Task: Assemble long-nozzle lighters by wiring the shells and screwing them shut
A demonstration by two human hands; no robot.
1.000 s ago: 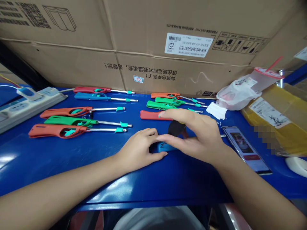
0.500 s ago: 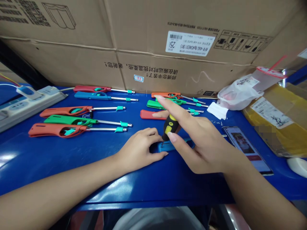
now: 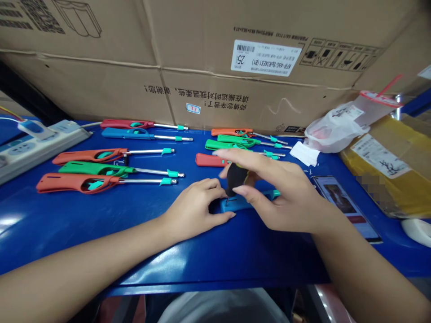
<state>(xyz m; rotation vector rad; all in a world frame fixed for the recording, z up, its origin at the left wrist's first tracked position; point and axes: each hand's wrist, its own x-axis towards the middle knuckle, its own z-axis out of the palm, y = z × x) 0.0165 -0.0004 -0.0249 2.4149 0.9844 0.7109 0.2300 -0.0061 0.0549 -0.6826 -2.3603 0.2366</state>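
A blue long-necked lighter point(image 3: 237, 204) lies on the blue table, its handle end toward my left hand point(image 3: 197, 204). The fingers and thumb of that hand close around the handle end and hold it down. My right hand point(image 3: 286, 190) grips a short black-and-yellow screwdriver point(image 3: 235, 179) between thumb and fingers. The screwdriver stands nearly upright, its thin shaft meeting the lighter's handle near the end. Most of the lighter's neck is hidden behind my right hand. Just beyond the screwdriver lies a red lighter point(image 3: 206, 160), partly covered by my right fingers.
Orange point(image 3: 79, 183), green and other coloured lighters lie in rows at left and behind. A power strip point(image 3: 40, 143) sits far left, a phone point(image 3: 346, 208) at right. A bagged drink cup point(image 3: 340, 128), yellow-taped parcel point(image 3: 387, 166) and large cardboard box point(image 3: 202, 54) stand behind.
The screwdriver handle has turned in my right fingers, and my right index finger has curled lower over it. My left hand stays on the blue lighter.
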